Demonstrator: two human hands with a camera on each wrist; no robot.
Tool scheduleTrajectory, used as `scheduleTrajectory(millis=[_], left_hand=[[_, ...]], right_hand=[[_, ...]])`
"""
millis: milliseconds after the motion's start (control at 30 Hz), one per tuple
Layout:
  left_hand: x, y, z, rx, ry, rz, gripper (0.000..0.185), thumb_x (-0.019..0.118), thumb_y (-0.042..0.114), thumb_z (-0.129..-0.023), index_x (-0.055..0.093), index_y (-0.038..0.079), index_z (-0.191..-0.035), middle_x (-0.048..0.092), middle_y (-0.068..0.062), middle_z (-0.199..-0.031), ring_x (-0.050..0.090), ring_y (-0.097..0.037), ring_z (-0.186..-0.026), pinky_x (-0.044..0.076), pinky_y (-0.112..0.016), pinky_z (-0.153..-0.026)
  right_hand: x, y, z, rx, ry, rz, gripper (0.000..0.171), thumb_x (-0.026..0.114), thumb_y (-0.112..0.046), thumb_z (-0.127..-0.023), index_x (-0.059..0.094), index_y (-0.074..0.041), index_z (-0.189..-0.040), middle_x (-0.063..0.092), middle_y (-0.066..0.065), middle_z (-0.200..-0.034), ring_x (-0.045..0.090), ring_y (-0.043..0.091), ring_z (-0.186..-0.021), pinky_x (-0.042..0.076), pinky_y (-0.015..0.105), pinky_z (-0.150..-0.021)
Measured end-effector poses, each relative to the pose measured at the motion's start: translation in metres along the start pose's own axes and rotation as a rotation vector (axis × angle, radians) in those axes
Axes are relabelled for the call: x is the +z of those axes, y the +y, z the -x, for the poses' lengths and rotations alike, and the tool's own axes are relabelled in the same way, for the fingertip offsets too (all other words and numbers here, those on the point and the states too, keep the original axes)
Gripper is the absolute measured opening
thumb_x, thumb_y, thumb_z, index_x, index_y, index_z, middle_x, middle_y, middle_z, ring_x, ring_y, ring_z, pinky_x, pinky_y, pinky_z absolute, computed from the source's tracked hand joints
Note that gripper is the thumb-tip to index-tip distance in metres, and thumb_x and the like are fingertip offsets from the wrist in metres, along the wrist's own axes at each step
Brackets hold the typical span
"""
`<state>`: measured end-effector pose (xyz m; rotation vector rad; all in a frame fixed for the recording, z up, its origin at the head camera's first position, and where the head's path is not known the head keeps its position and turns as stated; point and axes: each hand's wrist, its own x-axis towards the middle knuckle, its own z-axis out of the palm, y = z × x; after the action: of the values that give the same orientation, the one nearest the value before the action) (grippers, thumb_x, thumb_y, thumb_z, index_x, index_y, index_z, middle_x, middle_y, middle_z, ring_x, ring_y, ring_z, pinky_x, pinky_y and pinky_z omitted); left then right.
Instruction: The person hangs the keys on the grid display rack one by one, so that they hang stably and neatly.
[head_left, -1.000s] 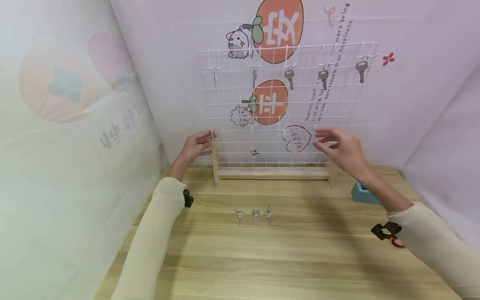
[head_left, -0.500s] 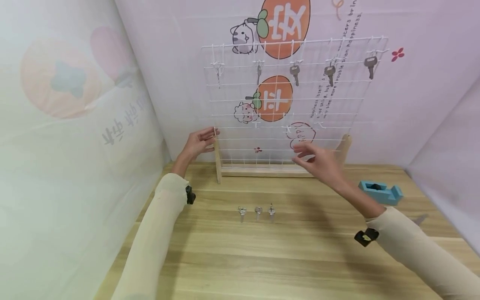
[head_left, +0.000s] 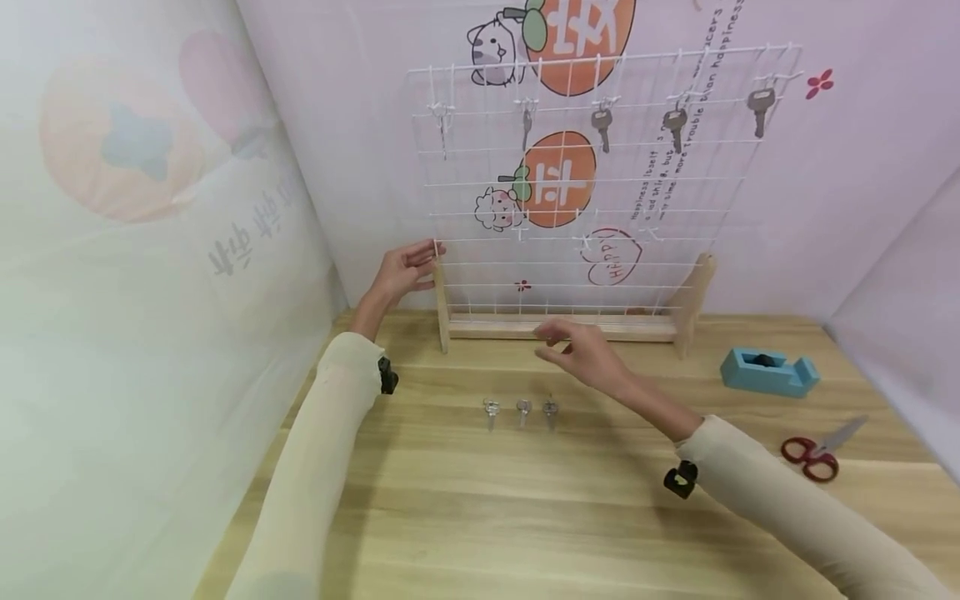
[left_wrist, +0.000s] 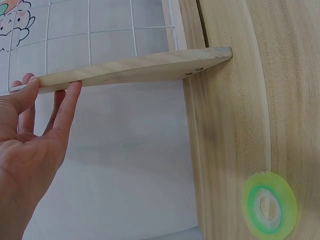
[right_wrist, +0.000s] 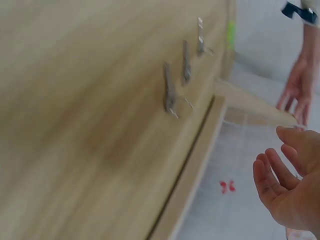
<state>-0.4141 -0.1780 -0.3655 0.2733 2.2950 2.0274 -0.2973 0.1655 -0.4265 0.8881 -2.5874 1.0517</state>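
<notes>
A white wire grid rack (head_left: 600, 167) stands on wooden posts at the back of the table, with several keys (head_left: 602, 121) hanging from hooks along its top row. My left hand (head_left: 427, 262) touches the rack's left wooden post (head_left: 442, 304) with straight fingers; the left wrist view shows the left hand (left_wrist: 50, 87) with its fingertips on that post (left_wrist: 135, 67). Three small keys (head_left: 522, 409) lie in a row on the table. My right hand (head_left: 551, 342) hovers open just behind them, holding nothing. In the right wrist view the keys (right_wrist: 170, 92) lie ahead of the right hand (right_wrist: 272, 160).
A blue tape dispenser (head_left: 768, 371) and red-handled scissors (head_left: 813, 454) lie at the right of the wooden table (head_left: 525, 517). A green tape roll (left_wrist: 269, 202) shows in the left wrist view. Fabric walls close in on the left, back and right.
My right hand has come away from the rack's right side, down and left to just above the three keys. The left hand has stayed on the left post.
</notes>
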Motion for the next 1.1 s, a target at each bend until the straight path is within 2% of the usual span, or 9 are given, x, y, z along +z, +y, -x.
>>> scheduleTrajectory(millis=[133,333,433,600,900,1100], left_hand=[[0.000,0.003,-0.002,0.016,-0.010,0.001,0.050,0.060,0.004,-0.105,0.051,0.010,-0.154,0.060,-0.008,-0.149,0.055,-0.023,-0.139,0.055,-0.051,-0.103],[0.000,0.005,-0.003,0.025,-0.006,-0.003,0.048,0.060,0.005,-0.105,0.054,0.011,-0.152,0.061,-0.006,-0.147,0.056,-0.022,-0.138,0.056,-0.050,-0.102],[0.001,0.004,-0.003,0.020,-0.008,-0.001,0.048,0.061,0.005,-0.105,0.053,0.012,-0.153,0.061,-0.005,-0.148,0.055,-0.021,-0.138,0.057,-0.048,-0.102],[0.000,0.001,-0.001,0.026,-0.015,-0.004,0.049,0.059,0.004,-0.105,0.052,0.011,-0.153,0.059,-0.006,-0.149,0.053,-0.023,-0.140,0.055,-0.050,-0.104],[0.000,-0.001,0.000,0.015,-0.013,0.011,0.049,0.060,0.003,-0.105,0.053,0.011,-0.153,0.060,-0.006,-0.149,0.054,-0.023,-0.139,0.054,-0.051,-0.105],[-0.001,-0.002,0.002,0.015,-0.009,-0.001,0.049,0.060,0.003,-0.105,0.053,0.010,-0.153,0.060,-0.006,-0.149,0.053,-0.024,-0.140,0.053,-0.053,-0.106]], right_hand=[[0.021,0.000,0.000,-0.015,-0.054,-0.006,0.025,0.079,-0.013,-0.094,0.073,-0.005,-0.118,0.077,0.012,-0.109,0.073,0.024,-0.097,0.064,0.032,-0.075],[0.050,-0.008,0.001,-0.032,-0.143,-0.055,0.023,0.076,-0.007,-0.095,0.073,0.000,-0.117,0.078,0.012,-0.104,0.074,0.024,-0.094,0.065,0.040,-0.076],[0.064,-0.010,0.001,-0.032,-0.200,-0.031,0.021,0.076,-0.006,-0.095,0.073,-0.001,-0.115,0.078,0.009,-0.100,0.074,0.022,-0.093,0.065,0.040,-0.079],[0.082,-0.014,0.001,-0.026,-0.272,0.013,0.020,0.078,-0.008,-0.094,0.074,-0.005,-0.114,0.078,0.004,-0.098,0.074,0.017,-0.092,0.064,0.033,-0.081],[0.099,-0.016,-0.001,-0.044,-0.300,0.076,0.015,0.079,-0.009,-0.093,0.076,-0.011,-0.108,0.078,-0.002,-0.091,0.073,0.009,-0.084,0.062,0.028,-0.074],[0.101,-0.015,-0.003,-0.037,-0.291,0.058,0.014,0.077,-0.009,-0.095,0.077,-0.011,-0.109,0.078,-0.001,-0.092,0.073,0.007,-0.083,0.061,0.023,-0.072]])
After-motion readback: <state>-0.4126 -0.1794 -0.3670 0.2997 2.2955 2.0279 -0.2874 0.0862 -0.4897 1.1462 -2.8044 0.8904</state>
